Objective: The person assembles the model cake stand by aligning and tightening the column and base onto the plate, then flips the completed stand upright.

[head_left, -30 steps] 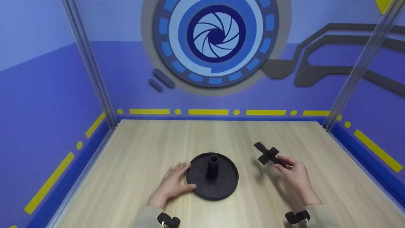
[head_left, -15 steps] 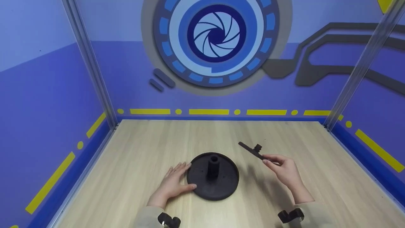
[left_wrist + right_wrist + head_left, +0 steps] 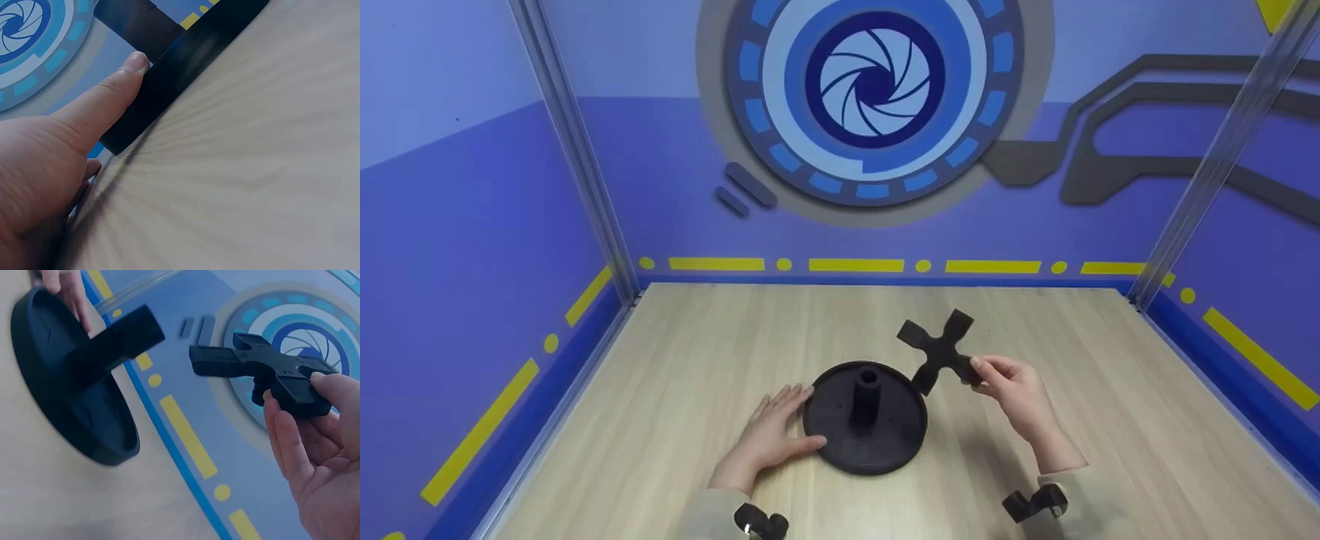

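Note:
A round black base (image 3: 877,451) with a raised rim lies on the table, and a hollow post (image 3: 865,405) stands up from its middle. My left hand (image 3: 771,436) rests against the base's left side, fingers extended, with the thumb touching the rim in the left wrist view. Right of the base, my right hand (image 3: 1021,397) pinches one arm of a black four-armed cross-shaped piece (image 3: 941,350) between thumb and fingers. The cross is held above the table, its broad face towards the head camera. A short stub (image 3: 259,391) sticks out beneath it in the right wrist view.
The wooden table (image 3: 720,337) is enclosed by printed blue panels (image 3: 675,180) at the back and sides. Metal posts (image 3: 577,150) stand at the back corners. Black devices (image 3: 761,521) are strapped at both sleeves.
My right hand has moved left towards the base and turned the cross-shaped piece, first edge-on, then broad face to view with its stub away. My left hand and the base have stayed put.

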Demonstrator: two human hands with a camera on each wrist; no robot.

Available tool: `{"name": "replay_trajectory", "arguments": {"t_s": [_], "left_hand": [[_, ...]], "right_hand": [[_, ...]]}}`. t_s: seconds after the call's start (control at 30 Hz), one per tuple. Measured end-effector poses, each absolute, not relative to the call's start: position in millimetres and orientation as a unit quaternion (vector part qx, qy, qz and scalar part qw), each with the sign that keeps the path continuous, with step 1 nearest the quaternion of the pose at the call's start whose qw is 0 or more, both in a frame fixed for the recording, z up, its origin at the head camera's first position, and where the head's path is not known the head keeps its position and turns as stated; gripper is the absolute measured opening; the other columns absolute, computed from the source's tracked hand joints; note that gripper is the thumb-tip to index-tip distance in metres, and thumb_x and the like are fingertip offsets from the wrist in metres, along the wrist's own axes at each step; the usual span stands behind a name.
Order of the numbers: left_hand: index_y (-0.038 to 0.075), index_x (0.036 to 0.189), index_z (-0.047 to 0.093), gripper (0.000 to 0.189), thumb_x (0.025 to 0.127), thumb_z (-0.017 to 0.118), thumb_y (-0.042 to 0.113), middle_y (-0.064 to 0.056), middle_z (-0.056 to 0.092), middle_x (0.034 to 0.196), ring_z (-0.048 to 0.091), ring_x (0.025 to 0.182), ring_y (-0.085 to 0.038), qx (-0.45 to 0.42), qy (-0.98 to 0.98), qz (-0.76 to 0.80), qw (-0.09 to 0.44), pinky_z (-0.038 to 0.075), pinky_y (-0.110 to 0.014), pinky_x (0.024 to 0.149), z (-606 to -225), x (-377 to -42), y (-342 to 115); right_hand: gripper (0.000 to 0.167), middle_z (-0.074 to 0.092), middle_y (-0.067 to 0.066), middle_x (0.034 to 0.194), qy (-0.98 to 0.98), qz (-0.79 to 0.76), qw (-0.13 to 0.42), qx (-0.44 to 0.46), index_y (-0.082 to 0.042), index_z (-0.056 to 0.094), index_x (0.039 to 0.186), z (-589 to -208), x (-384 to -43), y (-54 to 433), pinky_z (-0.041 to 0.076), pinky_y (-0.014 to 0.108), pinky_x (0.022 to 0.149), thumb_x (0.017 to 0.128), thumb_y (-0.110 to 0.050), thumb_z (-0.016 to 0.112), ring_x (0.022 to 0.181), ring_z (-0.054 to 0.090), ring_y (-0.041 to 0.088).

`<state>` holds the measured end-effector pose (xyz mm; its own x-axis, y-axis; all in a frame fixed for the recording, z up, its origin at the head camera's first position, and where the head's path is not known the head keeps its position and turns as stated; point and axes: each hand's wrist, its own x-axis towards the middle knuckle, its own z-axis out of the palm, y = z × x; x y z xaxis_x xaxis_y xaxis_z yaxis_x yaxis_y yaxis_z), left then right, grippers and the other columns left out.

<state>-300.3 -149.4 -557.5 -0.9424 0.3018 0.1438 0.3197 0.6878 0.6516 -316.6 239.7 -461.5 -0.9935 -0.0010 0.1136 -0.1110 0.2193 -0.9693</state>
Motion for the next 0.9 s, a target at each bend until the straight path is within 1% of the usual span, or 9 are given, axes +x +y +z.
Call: {"name": "replay_trajectory", "arguments": {"t_s": [0.1,0.3,0.43,0.5,0.67,0.9], "left_hand": [[0.009,0.157,0.042,0.097,0.082,0.079,0.057,-0.023,0.034,0.165,0.027,0.156,-0.044,-0.165,-0.918,-0.361,0.009,0.010,-0.062,0.132,-557,-300,-149],[0.009,0.157,0.042,0.096,0.082,0.080,0.056,-0.024,0.035,0.165,0.027,0.156,-0.044,-0.164,-0.919,-0.359,0.013,0.011,-0.062,0.132,-558,-300,-149],[0.009,0.156,0.043,0.096,0.082,0.079,0.057,-0.025,0.036,0.164,0.028,0.156,-0.044,-0.169,-0.920,-0.354,0.019,0.012,-0.063,0.131,-559,-300,-149],[0.008,0.156,0.043,0.096,0.082,0.079,0.057,-0.025,0.036,0.164,0.029,0.155,-0.044,-0.170,-0.920,-0.353,0.022,0.012,-0.063,0.131,-559,-301,-149],[0.008,0.156,0.044,0.095,0.082,0.079,0.057,-0.024,0.037,0.164,0.029,0.155,-0.044,-0.171,-0.921,-0.350,0.024,0.013,-0.063,0.131,-560,-301,-149],[0.007,0.155,0.045,0.094,0.082,0.080,0.055,-0.024,0.037,0.163,0.030,0.155,-0.045,-0.173,-0.921,-0.349,0.028,0.013,-0.064,0.131,-560,-302,-149]], "right_hand": [[0.032,0.077,0.001,0.099,-0.761,0.647,0.026,0.043,0.008,0.070,0.121,-458,-319,234,0.064,0.021,0.084,0.103,-0.017,0.064,0.089,0.075,0.010],[0.039,0.076,-0.002,0.109,-0.733,0.675,-0.022,0.082,0.008,0.062,0.135,-452,-325,221,0.064,0.023,0.085,0.103,-0.014,0.062,0.091,0.075,0.011],[0.042,0.074,-0.005,0.108,-0.713,0.690,-0.051,0.117,0.011,0.058,0.137,-452,-332,213,0.063,0.023,0.088,0.102,-0.012,0.063,0.093,0.074,0.010],[0.042,0.074,-0.006,0.108,-0.706,0.694,-0.059,0.128,0.011,0.058,0.137,-452,-335,208,0.062,0.022,0.089,0.102,-0.012,0.063,0.093,0.073,0.009],[0.037,0.075,-0.005,0.103,-0.699,0.702,-0.061,0.123,0.010,0.062,0.132,-452,-344,196,0.063,0.022,0.086,0.103,-0.012,0.062,0.087,0.073,0.009],[0.025,0.076,-0.003,0.098,-0.687,0.715,-0.086,0.100,0.003,0.071,0.120,-454,-353,184,0.063,0.019,0.078,0.102,-0.014,0.064,0.081,0.073,0.009]]}}
